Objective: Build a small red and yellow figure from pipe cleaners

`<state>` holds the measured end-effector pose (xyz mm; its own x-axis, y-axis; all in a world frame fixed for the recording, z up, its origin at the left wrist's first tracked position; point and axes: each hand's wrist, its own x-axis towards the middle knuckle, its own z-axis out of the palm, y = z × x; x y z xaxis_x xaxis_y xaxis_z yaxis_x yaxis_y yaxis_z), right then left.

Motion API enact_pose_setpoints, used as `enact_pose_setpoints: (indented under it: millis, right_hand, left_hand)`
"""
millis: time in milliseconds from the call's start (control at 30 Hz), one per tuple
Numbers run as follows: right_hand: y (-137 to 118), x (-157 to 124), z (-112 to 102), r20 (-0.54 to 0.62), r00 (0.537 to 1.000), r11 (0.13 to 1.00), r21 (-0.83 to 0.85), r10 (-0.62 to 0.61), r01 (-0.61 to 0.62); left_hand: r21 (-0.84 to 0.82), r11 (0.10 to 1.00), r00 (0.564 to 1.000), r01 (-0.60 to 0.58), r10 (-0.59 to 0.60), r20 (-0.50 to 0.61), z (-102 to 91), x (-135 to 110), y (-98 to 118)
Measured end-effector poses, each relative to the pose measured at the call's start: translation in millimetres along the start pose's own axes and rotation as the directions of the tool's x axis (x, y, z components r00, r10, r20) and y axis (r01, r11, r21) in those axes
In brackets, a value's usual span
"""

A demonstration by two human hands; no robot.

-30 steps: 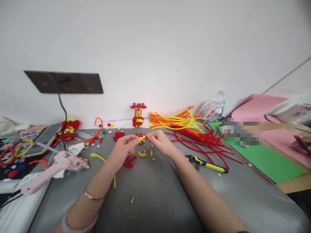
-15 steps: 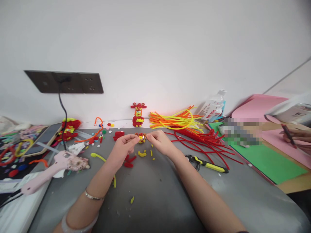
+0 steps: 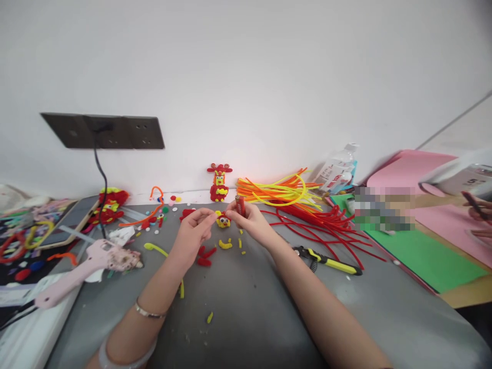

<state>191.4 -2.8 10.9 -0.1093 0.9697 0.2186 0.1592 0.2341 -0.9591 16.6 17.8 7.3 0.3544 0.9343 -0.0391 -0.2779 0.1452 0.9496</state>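
Observation:
Over a grey table [image 3: 246,312], my left hand [image 3: 194,231] pinches a small yellow and red pipe-cleaner head [image 3: 222,221] with googly eyes. My right hand [image 3: 249,221] is closed on the other side of that head and holds a short red cylinder [image 3: 240,205] upright above it. Small yellow and red pipe-cleaner scraps [image 3: 225,244] lie just below both hands.
A finished red and yellow figure [image 3: 219,182] stands by the wall. Orange, yellow and red pipe cleaners [image 3: 292,197] pile at right, yellow-handled cutters [image 3: 326,260] beside my right arm. A pink glue gun [image 3: 86,266] lies left. Another person's hand [image 3: 478,212] is far right.
My right hand has turned and lifted a red cylinder into sight above the head. The head now shows its eyes. The other person's hand at far right has shifted.

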Motion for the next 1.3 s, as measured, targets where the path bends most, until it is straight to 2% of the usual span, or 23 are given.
enact_pose_setpoints:
  millis: [100, 200, 333, 500, 667, 867, 1100, 1300]
  right_hand:
    - [0, -1, 10, 0.042, 0.996, 0.983, 0.166, 0.073, -0.079]
    - [0, -2, 17, 0.044, 0.992, 0.958, 0.259, 0.116, -0.124]
    - [-3, -2, 22, -0.01, 0.987, 0.936, 0.32, 0.159, -0.148]
    - [-1, -1, 21, -0.078, 0.979, 0.937, 0.314, 0.186, -0.153]
    - [0, -1, 12, -0.046, 0.991, 0.973, 0.201, 0.129, -0.117]
    - [-4, -2, 8, -0.001, 0.998, 0.998, 0.013, 0.058, -0.058]
    - [-4, 0, 9, -0.023, 0.995, 0.996, 0.013, 0.093, -0.092]
    - [-7, -1, 9, -0.029, 0.997, 0.997, 0.005, 0.077, -0.077]
  left_hand:
    - [0.074, 0.996, 0.999, -0.05, 0.05, -0.006, -0.9, -1, -2]
    - [0.217, 0.967, 0.99, -0.137, 0.141, -0.006, -1.5, -1, -3]
    - [0.364, 0.901, 0.965, -0.234, 0.26, -0.025, -0.8, -2, -3]
    - [0.457, 0.839, 0.938, -0.295, 0.346, -0.031, 0.0, -4, 0]
    - [0.504, 0.822, 0.953, -0.266, 0.302, 0.009, -2.7, -3, 3]
    - [0.46, 0.853, 0.967, -0.245, 0.251, 0.05, 0.2, -3, 7]
    - [0.399, 0.893, 0.977, -0.21, 0.208, 0.051, -2.0, -2, 6]
    - [0.457, 0.866, 0.978, -0.204, 0.205, 0.047, -4.4, -1, 6]
